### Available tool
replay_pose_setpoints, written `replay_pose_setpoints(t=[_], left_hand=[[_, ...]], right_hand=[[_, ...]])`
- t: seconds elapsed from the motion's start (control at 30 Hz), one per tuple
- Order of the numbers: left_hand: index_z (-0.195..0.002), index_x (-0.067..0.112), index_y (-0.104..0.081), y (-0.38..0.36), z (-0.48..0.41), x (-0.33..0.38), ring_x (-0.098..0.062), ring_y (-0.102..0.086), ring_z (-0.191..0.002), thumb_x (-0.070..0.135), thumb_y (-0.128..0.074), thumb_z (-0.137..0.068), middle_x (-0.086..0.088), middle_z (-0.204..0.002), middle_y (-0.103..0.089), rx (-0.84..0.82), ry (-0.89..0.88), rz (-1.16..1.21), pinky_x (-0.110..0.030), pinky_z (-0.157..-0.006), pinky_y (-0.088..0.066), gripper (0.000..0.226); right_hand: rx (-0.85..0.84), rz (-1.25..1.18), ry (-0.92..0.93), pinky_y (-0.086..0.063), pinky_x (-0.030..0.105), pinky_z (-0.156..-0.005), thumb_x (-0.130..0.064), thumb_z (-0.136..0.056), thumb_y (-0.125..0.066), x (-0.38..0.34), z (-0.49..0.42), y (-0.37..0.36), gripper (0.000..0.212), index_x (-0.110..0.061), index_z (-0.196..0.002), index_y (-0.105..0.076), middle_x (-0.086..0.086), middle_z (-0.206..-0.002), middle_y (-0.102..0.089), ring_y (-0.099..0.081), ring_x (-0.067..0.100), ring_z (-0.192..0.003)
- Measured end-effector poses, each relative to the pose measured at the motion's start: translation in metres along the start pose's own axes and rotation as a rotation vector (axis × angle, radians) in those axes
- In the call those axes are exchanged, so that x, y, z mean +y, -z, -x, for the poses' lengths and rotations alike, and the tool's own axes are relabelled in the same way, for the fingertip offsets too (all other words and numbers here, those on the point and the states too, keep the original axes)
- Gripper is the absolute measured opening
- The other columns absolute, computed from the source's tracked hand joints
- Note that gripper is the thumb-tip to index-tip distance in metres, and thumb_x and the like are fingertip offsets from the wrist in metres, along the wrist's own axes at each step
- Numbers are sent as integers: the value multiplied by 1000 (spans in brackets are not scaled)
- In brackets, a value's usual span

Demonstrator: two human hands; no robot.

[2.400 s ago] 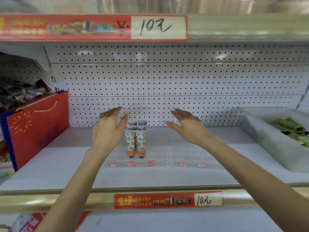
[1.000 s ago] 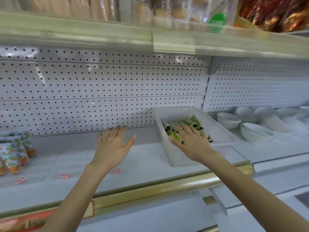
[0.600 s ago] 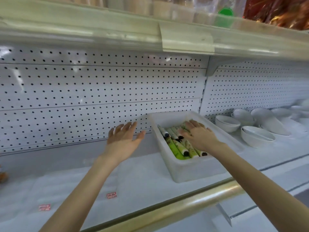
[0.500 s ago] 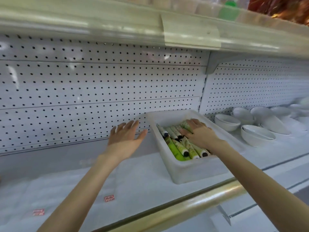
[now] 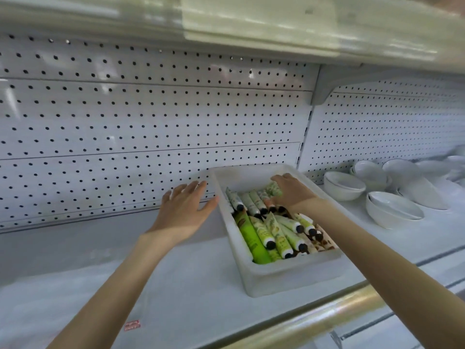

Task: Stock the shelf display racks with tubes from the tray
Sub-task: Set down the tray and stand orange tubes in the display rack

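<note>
Grip matters most at this step, which I judge to be the pick from the tray [image 5: 276, 275], right of centre in the frame. The tubes [image 5: 271, 235] lie crowded and crossed, caps mostly toward the near end, so it pays to close round one body, or a small aligned bunch, and lift straight up clear of the neighbours rather than drag them along. Taking them with caps all one way should save turning them at the racks, which are out of view. The right hand [image 5: 292, 191] reaches to the far end of the tray, palm down, fingers bent onto a pale patterned tube [image 5: 273, 188]. Whether they have closed round it I cannot tell, since the thumb is hidden. The left hand [image 5: 183, 210] is flat and spread just left of the tray, holding nothing, its thumb near the tray's wall, well placed to steady it.
</note>
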State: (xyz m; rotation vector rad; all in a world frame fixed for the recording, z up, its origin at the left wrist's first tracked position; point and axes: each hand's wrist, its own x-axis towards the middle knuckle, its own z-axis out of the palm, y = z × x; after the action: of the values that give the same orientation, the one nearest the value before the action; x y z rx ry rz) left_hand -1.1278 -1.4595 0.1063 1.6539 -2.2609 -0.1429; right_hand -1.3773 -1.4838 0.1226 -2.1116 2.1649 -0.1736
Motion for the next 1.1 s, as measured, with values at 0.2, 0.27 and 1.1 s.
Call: replay_pose_setpoints(t=[0.2, 0.27, 1.1], left_hand=[[-147, 22, -19, -4, -13, 16, -20, -18, -141, 53, -26, -95, 3, -154, -22, 9, 4, 10, -39, -114, -13, 61], [-147, 21, -20, -5, -15, 20, -20, -20, -141, 52, -26, -96, 4, -154, -23, 9, -10, 9, -39, -114, -14, 60], [-145, 20, -29, -20, -25, 17, -16, -26, -139, 47, -29, -97, 3, -150, -32, 26, 49, 234, -36, -111, -23, 54]], right_hand=[[-83, -103, 43, -43, 42, -97, -9, -89, -51, -2, -29, 2, 56, -6, -140, -29, 18, -128, -51, -52, 31, -113], [-155, -53, 21, -43, 42, -96, -12, -90, -50, -5, -35, -2, 49, -6, -135, -33, 16, -127, -50, -50, 32, -115], [-410, -579, -165, -54, 21, -70, -7, -92, -56, 6, -60, -19, 25, 5, -114, -56, 8, -99, -60, -59, 12, -80]])
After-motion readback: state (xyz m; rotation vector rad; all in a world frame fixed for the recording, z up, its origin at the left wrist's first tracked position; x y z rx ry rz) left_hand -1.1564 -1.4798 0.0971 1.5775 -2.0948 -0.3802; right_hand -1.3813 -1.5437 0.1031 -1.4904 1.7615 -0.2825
